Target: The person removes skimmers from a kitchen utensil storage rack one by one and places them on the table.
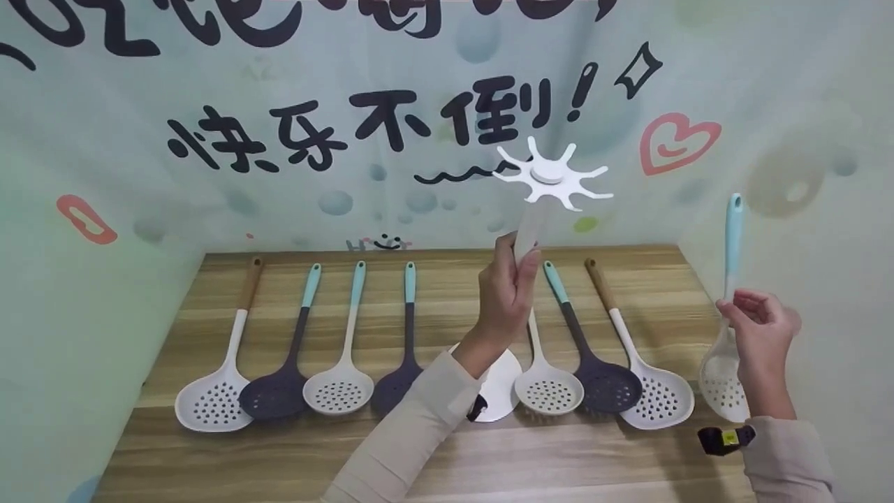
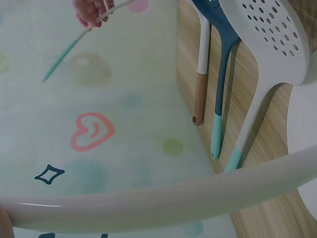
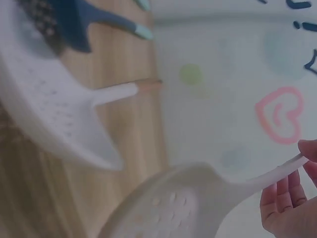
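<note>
My left hand point(image 1: 504, 290) grips a white post point(image 1: 531, 227) topped by a white star-shaped piece with several prongs point(image 1: 548, 172). The post also crosses the bottom of the left wrist view. A white round base point(image 1: 501, 391) lies behind the left forearm; whether the post joins it is hidden. At the far right, my right hand point(image 1: 765, 335) pinches the shaft of a white skimmer point(image 1: 723, 381), raised with its light-blue handle up and its perforated bowl down. In the right wrist view the thumb and fingers hold this skimmer's point(image 3: 198, 198) thin neck.
Several skimmers lie in a row on the wooden table point(image 1: 447, 461), handles toward the back. Left are white point(image 1: 215, 402), dark point(image 1: 276, 395), white point(image 1: 339, 388) and dark point(image 1: 392, 381) ones. Right are white point(image 1: 548, 388), dark point(image 1: 607, 384) and white point(image 1: 660, 398). A printed cloth point(image 1: 293, 209) hangs behind.
</note>
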Available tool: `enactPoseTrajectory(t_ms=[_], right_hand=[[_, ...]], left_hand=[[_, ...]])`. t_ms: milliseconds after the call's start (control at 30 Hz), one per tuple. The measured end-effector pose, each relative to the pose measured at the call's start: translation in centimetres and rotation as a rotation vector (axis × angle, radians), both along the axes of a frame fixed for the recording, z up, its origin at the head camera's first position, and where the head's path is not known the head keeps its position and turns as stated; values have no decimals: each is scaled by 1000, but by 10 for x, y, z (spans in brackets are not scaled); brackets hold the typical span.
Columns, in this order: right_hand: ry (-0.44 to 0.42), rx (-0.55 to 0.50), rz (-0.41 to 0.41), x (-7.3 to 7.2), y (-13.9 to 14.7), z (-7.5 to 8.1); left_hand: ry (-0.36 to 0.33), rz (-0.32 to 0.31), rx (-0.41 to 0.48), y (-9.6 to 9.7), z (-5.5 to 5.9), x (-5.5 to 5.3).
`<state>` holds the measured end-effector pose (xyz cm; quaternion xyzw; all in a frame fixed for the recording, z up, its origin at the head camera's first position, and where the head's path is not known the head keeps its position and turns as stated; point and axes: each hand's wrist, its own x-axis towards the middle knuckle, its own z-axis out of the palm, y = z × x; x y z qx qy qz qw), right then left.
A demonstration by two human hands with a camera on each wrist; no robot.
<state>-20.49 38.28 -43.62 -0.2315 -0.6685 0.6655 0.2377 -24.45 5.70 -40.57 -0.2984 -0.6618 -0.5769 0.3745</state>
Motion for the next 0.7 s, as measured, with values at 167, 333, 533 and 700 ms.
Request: enactPoseTrajectory(t_ms=[167,333,533,700], right_hand=[[-247,161,45,-8,12,-23],[-388,315,93,-20,15,-45],[-494,464,194,-28,17,-61],[-513,547,269,-28,22,-69]], left_hand=[[5,13,3,1,1,0],[12,13,4,0,1,1],[11,4,4,0,1,0],[0,-23,7,-1,1,0]])
